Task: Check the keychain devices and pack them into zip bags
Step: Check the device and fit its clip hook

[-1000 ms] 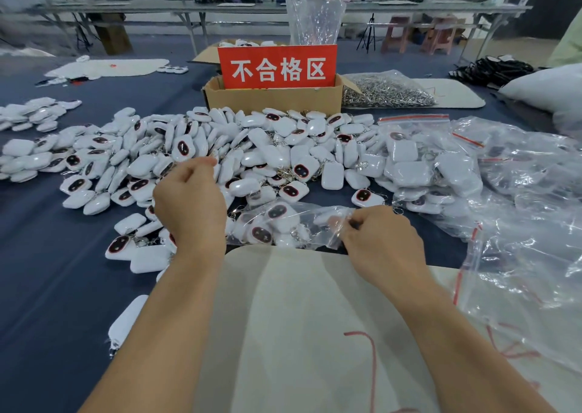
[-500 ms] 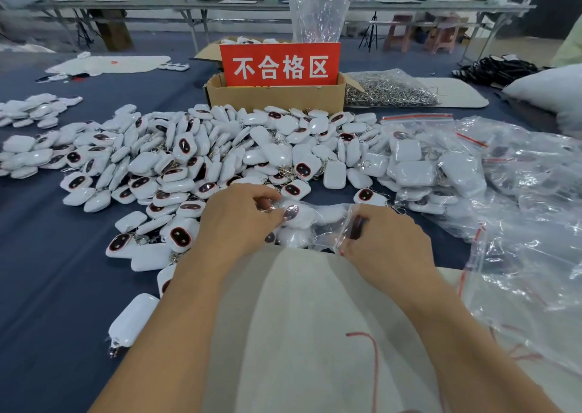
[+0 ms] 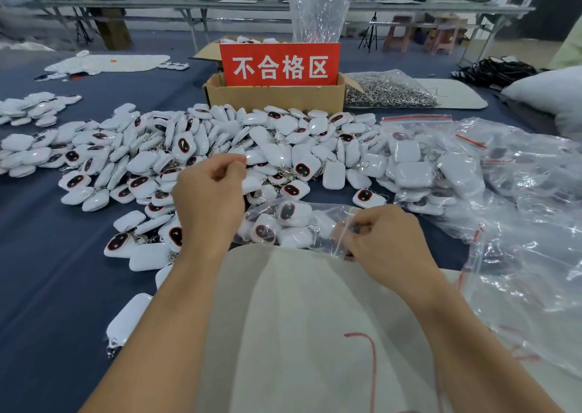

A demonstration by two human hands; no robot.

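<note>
Head view. The zip bag (image 3: 296, 220) lies at centre frame on the blue worktop (image 3: 47, 271), touching the far edge of the white mat (image 3: 315, 318). Its long axis runs left to right, and several keychain devices show through the film. Its mouth faces frame right, where the right hand (image 3: 384, 236) pinches the rim with curled fingers.

The left hand (image 3: 209, 198) sits just left of the bag's closed end, over the near fringe of the loose keychain devices (image 3: 283, 148). Its fingers are curled, thumb against forefinger; whether they grip a device cannot be told.

The left hand is the nearer one to the pile, while the opening lies at the opposite end of the bag, beside the right hand. Judged from this, any device taken from the pile must travel rightward along the bag's full length to reach the mouth.

Open room is narrow. The pile presses against the bag's far side, loose zip bags (image 3: 519, 192) crowd the right of the frame, and the cardboard box (image 3: 277, 97) with its red sign (image 3: 280, 64) stands behind the pile. The mat at lower centre offers the only bare surface close by.
</note>
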